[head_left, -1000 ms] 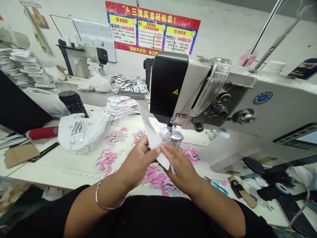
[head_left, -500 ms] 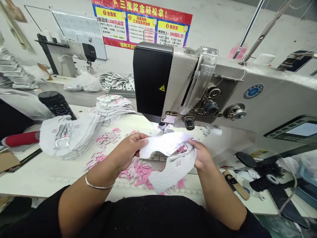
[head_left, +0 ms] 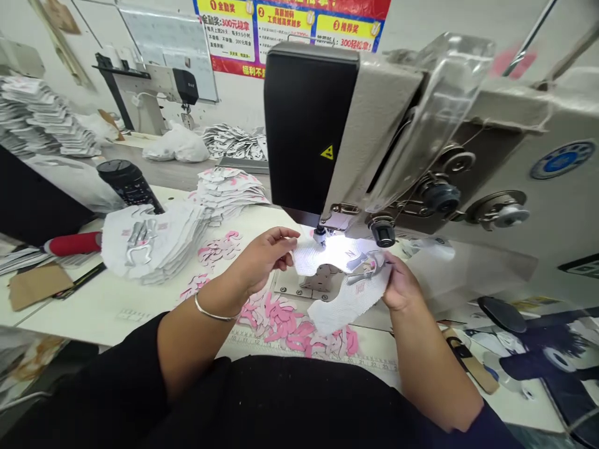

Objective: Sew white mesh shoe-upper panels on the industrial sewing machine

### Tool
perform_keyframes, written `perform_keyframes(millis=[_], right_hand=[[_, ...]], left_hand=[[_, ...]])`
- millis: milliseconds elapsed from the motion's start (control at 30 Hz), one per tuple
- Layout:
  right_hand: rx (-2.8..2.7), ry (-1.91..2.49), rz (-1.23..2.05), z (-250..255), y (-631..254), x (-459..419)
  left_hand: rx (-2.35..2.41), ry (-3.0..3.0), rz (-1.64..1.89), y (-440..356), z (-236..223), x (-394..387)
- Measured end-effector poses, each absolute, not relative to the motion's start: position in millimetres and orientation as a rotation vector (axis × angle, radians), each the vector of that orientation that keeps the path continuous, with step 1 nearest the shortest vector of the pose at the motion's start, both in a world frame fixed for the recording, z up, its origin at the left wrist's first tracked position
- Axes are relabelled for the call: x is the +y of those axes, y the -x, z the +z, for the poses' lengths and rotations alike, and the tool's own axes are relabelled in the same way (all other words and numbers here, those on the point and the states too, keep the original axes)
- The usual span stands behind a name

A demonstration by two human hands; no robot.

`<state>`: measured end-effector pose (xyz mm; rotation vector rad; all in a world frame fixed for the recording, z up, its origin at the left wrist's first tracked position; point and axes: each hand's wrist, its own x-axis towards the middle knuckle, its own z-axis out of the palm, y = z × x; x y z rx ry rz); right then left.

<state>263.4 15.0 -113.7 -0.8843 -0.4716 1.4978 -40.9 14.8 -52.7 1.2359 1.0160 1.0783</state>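
Observation:
A curved white shoe upper piece with silver-grey trim lies with its far edge at the sewing machine's needle, lit by a bright lamp. My left hand pinches its left end between thumb and fingers. At the right end, my right hand grips the edge beside the trim, thumb on top and some fingers hidden beneath. Part of the metal needle plate shows through the piece's inner curve. Pink and white cut pieces lie heaped just in front of the machine bed.
The machine head stands close above my hands. On the left are stacked white upper pieces, another stack, a black tumbler and a red handle. A tape measure runs along the table's front edge.
The shoe upper piece has gone from held up in front of the needle to lying flatter, its far edge at the needle. My view has shifted, and the machine head looks larger.

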Motion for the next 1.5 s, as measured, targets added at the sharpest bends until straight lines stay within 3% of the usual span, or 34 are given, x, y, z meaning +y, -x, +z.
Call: perform_keyframes(millis=[100, 200, 400, 1200, 1500], right_hand=[[-0.428, 0.841, 1.413, -127, -276, 6], [-0.408, 0.852, 1.392, -142, -288, -6], [-0.469, 0.907, 1.433, -157, -294, -29], [-0.605, 1.053, 1.267, -171, -282, -29], [-0.868, 1.006, 0.842, -129, -258, -73]], left_hand=[[1.404, -1.517, 1.011, 79, -64, 16], [1.900, -1.788, 0.581, 122, -84, 16], [2.082, -1.818, 0.331, 173, -117, 8], [1.787, -2.139, 0.255, 112, -147, -7], [1.525, -2.142, 0.728, 93, -82, -46]])
